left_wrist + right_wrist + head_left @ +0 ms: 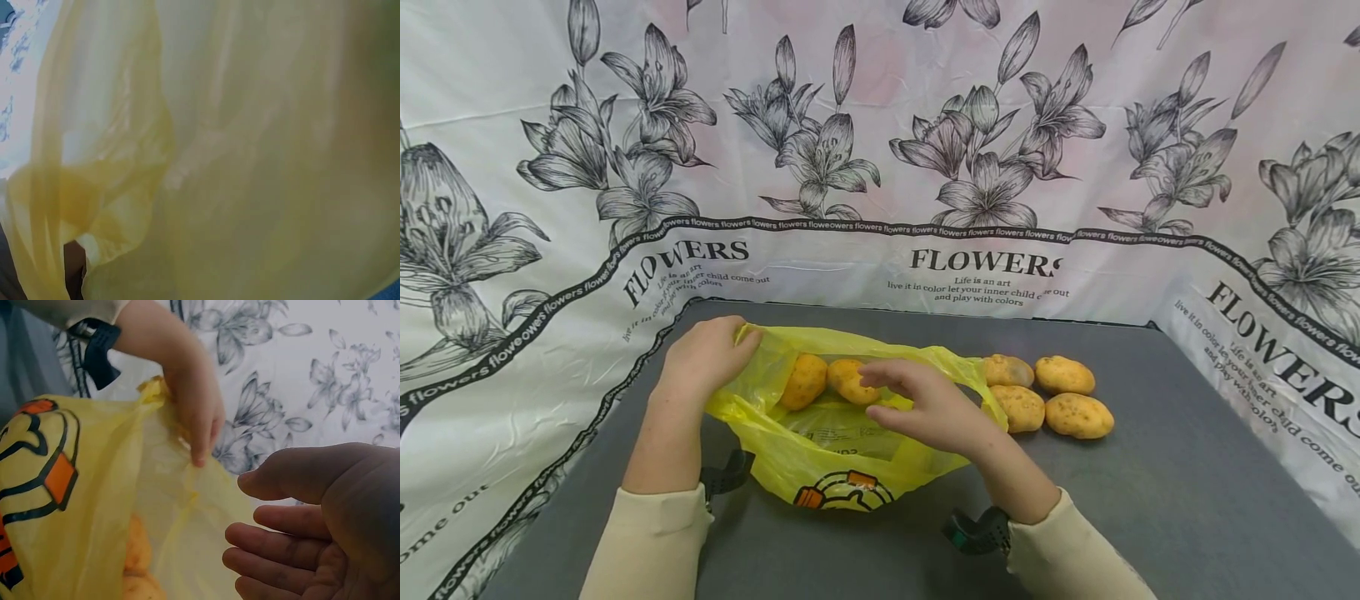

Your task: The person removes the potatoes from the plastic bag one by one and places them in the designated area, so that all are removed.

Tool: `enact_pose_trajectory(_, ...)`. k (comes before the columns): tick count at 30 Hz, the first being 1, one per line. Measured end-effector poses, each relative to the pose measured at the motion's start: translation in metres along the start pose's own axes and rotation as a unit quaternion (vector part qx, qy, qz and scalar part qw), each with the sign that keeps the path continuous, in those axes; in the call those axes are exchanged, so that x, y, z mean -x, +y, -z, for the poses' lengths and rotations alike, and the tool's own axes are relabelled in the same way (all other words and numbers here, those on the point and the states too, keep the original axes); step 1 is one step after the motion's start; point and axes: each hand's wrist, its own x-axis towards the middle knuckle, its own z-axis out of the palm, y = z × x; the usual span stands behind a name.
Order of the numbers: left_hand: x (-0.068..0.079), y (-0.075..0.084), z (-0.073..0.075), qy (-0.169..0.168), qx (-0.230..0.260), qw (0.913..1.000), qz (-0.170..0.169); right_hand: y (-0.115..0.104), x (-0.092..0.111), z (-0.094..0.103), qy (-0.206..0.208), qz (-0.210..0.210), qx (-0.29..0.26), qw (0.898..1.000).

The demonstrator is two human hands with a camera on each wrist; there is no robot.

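A yellow plastic bag with a printed orange and black logo lies on the table, its mouth spread wide. My left hand grips the left edge of that mouth, fingers curled over the plastic. Two potatoes, one to the left and another beside it, rest inside toward the back. Over the opening, my right hand has its fingers loosely extended and the palm bare, as the right wrist view shows. Yellow film fills most of the left wrist view and hides the left hand there.
Several potatoes lie grouped on the dark grey table, just right of the bag. A white flower-printed sheet stands behind the table and along both sides. Each wrist wears a black camera band.
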Motion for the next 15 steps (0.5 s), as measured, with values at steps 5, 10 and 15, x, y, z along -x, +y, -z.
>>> enact_pose_trajectory(5,0.0,0.001,0.0,0.001,0.003,1.0,-0.002,0.008,-0.004,-0.004,0.003,-0.028,0.007,1.0)
enact_pose_trajectory(10,0.0,0.0,-0.001,-0.001,0.004,1.0,0.0,0.016,-0.009,-0.007,0.019,-0.079,0.013,0.997)
enact_pose_trajectory(15,0.0,0.001,0.0,0.001,0.002,1.0,0.0,0.028,-0.015,-0.01,0.042,-0.129,-0.009,0.991)
